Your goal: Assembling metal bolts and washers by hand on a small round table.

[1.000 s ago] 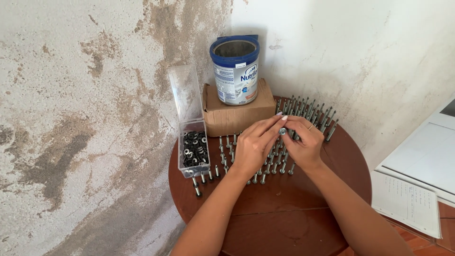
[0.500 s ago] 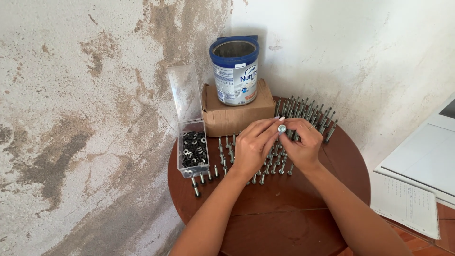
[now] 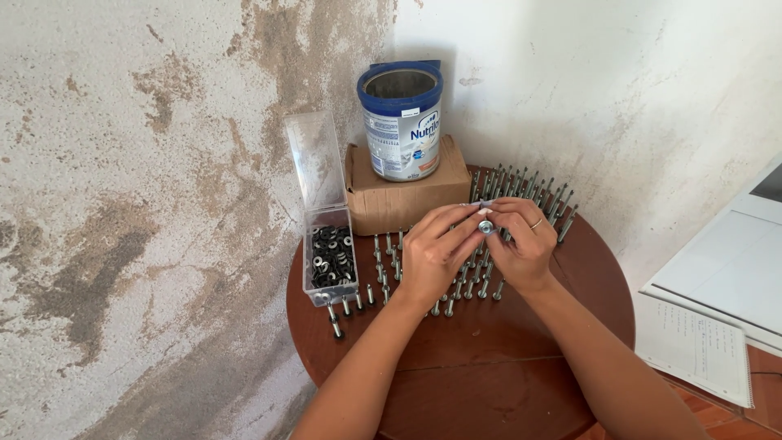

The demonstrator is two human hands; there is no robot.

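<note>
Both hands meet above the round wooden table point(image 3: 489, 383) — the left hand point(image 3: 432, 259) and right hand point(image 3: 521, 244) pinch one screw point(image 3: 485, 226) between fingertips, raised clear of the standing screws point(image 3: 456, 285); the open box of washers point(image 3: 330, 259) sits within reach.

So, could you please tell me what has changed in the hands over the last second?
Little. The left hand and right hand stay together above the screws, but the small round metal piece pinched between their fingers now faces the camera; a second ago it was barely visible. The clear box of washers, the tin and the cardboard box have not moved.
</note>
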